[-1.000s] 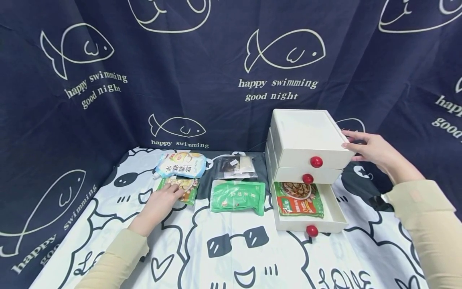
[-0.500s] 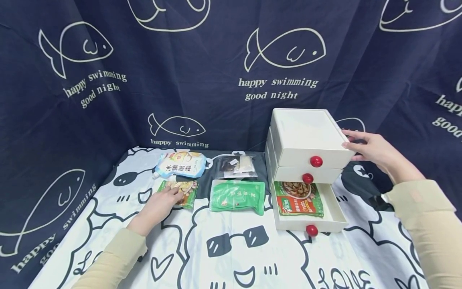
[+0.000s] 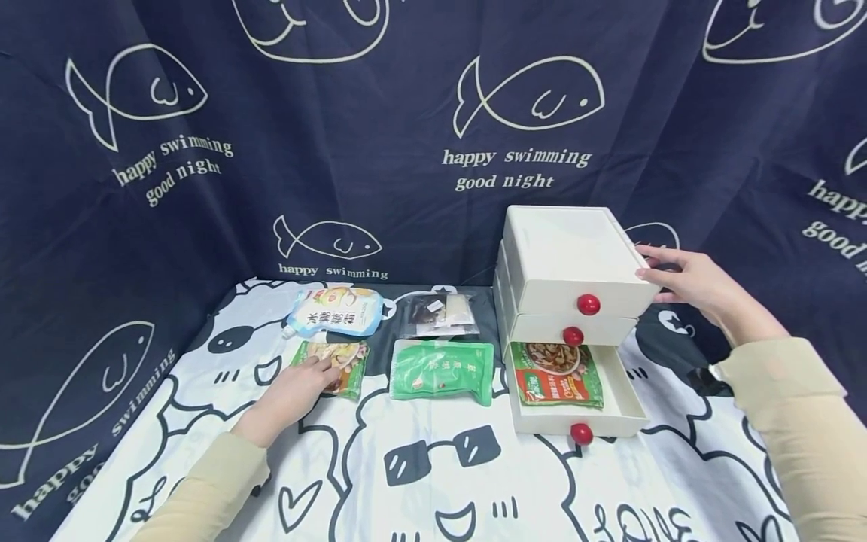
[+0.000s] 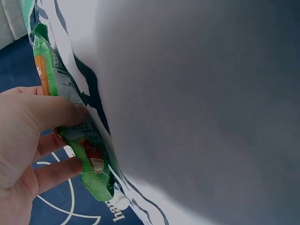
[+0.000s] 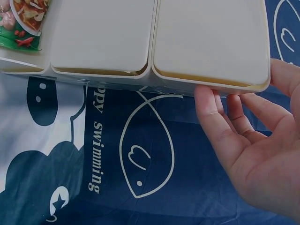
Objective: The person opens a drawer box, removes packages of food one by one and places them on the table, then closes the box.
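Note:
My left hand [image 3: 298, 386] pinches a green seasoning packet [image 3: 352, 376] with a food picture, at the left of the table. In the left wrist view the thumb lies across the printed back of the packet [image 4: 86, 145], with fingers on its other side. My right hand [image 3: 701, 284] rests its fingertips against the right side of a white drawer cabinet [image 3: 576, 241]. The right wrist view has the thumb and fingers touching the side of the top drawer [image 5: 211, 42]. The bottom drawer [image 3: 626, 388] is pulled out, and a green and red packet [image 3: 558, 376] lies in it.
Behind the held packet lies a blue and white spouted pouch [image 3: 339, 311]. A green pouch [image 3: 443, 370] and a clear bag with dark and pale contents [image 3: 440, 315] lie left of the cabinet. Red knobs [image 3: 588, 304] stick out from the drawers.
My left hand has drawn the packet slightly toward me, away from the spouted pouch. My right hand stays at the cabinet's side.

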A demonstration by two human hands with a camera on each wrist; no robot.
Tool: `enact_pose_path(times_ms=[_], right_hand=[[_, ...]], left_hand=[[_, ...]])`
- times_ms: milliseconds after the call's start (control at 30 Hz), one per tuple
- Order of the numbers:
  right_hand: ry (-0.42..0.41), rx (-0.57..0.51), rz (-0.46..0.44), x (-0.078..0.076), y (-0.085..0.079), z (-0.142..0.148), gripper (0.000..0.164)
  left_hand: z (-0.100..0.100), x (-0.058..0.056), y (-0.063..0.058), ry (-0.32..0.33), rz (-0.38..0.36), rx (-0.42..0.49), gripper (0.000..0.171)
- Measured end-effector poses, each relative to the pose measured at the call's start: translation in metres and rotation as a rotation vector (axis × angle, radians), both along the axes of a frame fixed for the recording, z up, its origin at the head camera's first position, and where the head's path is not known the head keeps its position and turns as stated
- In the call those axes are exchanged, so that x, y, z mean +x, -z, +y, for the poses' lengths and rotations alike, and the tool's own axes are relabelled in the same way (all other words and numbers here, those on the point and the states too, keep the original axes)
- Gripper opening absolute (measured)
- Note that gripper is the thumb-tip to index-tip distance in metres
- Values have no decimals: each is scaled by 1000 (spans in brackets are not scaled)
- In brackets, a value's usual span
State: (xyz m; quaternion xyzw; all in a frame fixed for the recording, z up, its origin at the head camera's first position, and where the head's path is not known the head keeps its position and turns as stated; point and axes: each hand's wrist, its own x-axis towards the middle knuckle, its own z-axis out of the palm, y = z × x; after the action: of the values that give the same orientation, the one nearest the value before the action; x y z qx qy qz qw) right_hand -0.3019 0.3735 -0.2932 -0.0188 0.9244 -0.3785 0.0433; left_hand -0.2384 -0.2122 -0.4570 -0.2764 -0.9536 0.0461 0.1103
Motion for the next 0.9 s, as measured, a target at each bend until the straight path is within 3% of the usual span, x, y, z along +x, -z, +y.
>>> enact_pose_path(times_ms=[333,500,700,900], right_hand=[[6,-11,-6,-1,1,-1,72],[0,-32,11,0,1,-1,71],[-12,-40,4,1,-1,-2,72],[-16,-36,11,2,2,1,72]], left_hand=[[-5,1,3,22,19,13,19],[-7,-1,3,20,-24,26,23],[-3,2,-6,29,-46,51,27],[12,6,-20,73,-14,111,25]])
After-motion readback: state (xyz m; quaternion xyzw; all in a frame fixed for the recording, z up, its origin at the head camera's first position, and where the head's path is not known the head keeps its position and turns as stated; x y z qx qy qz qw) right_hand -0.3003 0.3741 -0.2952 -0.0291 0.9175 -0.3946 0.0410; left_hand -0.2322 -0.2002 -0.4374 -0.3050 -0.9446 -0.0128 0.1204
